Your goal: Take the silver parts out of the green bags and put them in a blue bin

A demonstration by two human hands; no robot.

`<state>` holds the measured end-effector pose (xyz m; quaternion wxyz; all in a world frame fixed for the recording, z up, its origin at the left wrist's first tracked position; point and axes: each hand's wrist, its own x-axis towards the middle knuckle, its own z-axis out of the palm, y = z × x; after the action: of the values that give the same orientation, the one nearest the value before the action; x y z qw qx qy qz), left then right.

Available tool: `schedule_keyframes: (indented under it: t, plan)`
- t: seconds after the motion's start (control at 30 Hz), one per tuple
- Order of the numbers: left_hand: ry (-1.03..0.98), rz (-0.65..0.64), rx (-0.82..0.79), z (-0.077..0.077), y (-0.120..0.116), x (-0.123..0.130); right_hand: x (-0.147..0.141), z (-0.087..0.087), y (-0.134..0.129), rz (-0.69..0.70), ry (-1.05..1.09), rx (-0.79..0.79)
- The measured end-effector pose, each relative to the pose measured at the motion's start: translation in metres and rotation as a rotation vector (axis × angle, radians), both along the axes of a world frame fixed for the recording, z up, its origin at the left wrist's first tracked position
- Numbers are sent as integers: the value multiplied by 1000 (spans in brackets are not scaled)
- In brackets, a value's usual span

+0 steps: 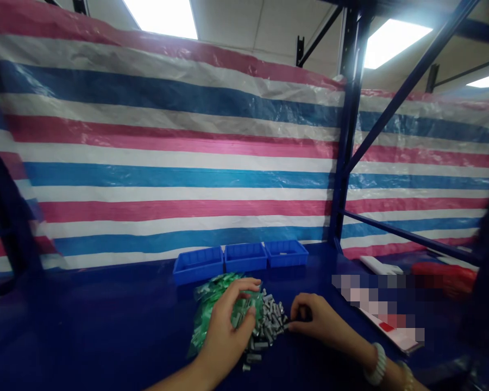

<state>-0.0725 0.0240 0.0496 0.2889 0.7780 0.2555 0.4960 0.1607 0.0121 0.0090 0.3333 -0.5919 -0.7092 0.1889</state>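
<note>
The left hand (226, 328) is hovering half open over the bag (206, 309), seemingly empty. Metal parts (273, 315) are lying alongside, before bins (245, 264) standing near the surface's (106, 320) back edge. The right hand (318, 316) is resting nearly closed beside them; its hold I cannot tell.

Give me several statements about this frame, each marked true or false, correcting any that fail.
1. Three blue bins stand side by side on the blue table. True.
2. The right hand is at the right edge of a heap of small metal pieces. True.
3. The heap sits inside the middle bin. False; it lies loose on the table, in front of the bins.
4. The left hand is at the green plastic packets. True.
5. The right wrist is bare. False; a white bracelet circles it.
6. The two hands are touching. False; metal pieces show between them.
</note>
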Motion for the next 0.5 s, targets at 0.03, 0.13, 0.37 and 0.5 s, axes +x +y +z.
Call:
schedule_keyframes:
  t: [0.03, 0.13, 0.37, 0.5]
  plan:
    - [0, -1, 5, 1, 0, 0, 0, 0, 1, -7, 7, -13]
    - [2, 4, 6, 3, 1, 0, 0, 2, 1, 21, 41, -18]
    - [-4, 16, 2, 4, 4, 0, 3, 7, 1, 146, 24, 44]
    - [-3, 16, 15, 5, 4, 0, 9, 5, 2, 204, 14, 78]
